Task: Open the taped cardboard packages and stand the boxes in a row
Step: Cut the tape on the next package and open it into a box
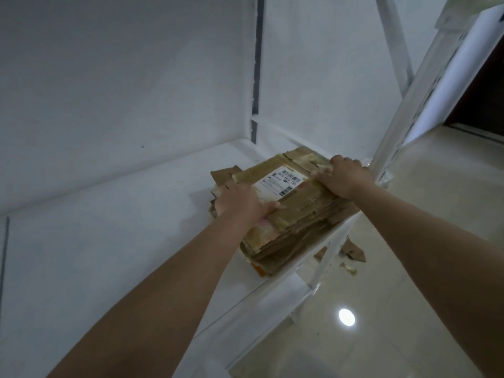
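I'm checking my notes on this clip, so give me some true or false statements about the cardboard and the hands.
1. Both hands, left hand and right hand, are on the cardboard stack. True.
2. The stack lies on the floor. False: it lies on the white shelf.
3. The top piece carries a white shipping label. True.
4. The boxes stand upright in a row. False: they lie flattened in a pile.
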Action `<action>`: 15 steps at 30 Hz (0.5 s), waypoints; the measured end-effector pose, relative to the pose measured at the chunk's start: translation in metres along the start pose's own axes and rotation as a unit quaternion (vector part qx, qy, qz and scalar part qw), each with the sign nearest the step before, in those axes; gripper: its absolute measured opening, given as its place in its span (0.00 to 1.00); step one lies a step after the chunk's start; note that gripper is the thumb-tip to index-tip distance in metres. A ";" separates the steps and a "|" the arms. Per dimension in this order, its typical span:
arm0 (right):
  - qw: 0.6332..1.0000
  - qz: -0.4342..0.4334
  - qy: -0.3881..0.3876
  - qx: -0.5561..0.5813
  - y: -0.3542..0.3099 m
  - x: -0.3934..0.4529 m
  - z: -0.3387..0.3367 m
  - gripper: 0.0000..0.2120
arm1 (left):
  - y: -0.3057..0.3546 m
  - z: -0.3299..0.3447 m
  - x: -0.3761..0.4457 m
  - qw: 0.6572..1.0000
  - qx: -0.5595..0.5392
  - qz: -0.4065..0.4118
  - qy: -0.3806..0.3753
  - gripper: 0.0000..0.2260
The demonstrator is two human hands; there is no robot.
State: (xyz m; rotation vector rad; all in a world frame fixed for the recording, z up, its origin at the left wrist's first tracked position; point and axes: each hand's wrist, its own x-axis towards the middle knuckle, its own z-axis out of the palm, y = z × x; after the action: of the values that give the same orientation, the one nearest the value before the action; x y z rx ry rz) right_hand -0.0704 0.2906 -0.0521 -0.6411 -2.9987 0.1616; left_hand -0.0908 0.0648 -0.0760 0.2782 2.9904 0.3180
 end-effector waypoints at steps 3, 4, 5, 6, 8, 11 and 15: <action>0.998 0.029 -0.047 0.023 0.001 0.007 0.007 0.41 | -0.002 0.009 0.002 1.000 -0.005 -0.012 -0.009 0.49; 0.997 0.034 -0.056 0.032 0.001 0.008 0.008 0.43 | -0.002 0.010 0.003 1.000 -0.004 -0.017 -0.011 0.50; 0.997 0.036 -0.053 0.039 0.001 0.010 0.010 0.44 | -0.001 0.011 0.004 1.000 -0.004 -0.019 -0.012 0.50; 0.998 0.034 -0.039 0.039 0.001 0.010 0.010 0.44 | -0.001 0.011 0.004 1.000 -0.007 -0.019 -0.014 0.49; 0.999 0.026 0.009 0.029 -0.001 0.010 0.007 0.44 | -0.001 0.010 0.003 1.000 -0.015 -0.017 -0.015 0.46; 0.996 0.017 0.075 0.045 -0.005 0.007 -0.003 0.45 | -0.001 0.010 0.001 0.999 -0.025 -0.019 -0.015 0.44; 0.981 0.027 0.124 0.150 -0.002 0.006 -0.016 0.42 | -0.002 0.011 -0.002 0.999 -0.049 -0.021 0.006 0.42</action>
State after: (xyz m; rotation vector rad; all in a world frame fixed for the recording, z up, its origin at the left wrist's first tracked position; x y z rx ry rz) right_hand -0.0757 0.2924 -0.0356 -0.6540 -2.6451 0.4869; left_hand -0.0879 0.0646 -0.0871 0.2038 2.9764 0.4602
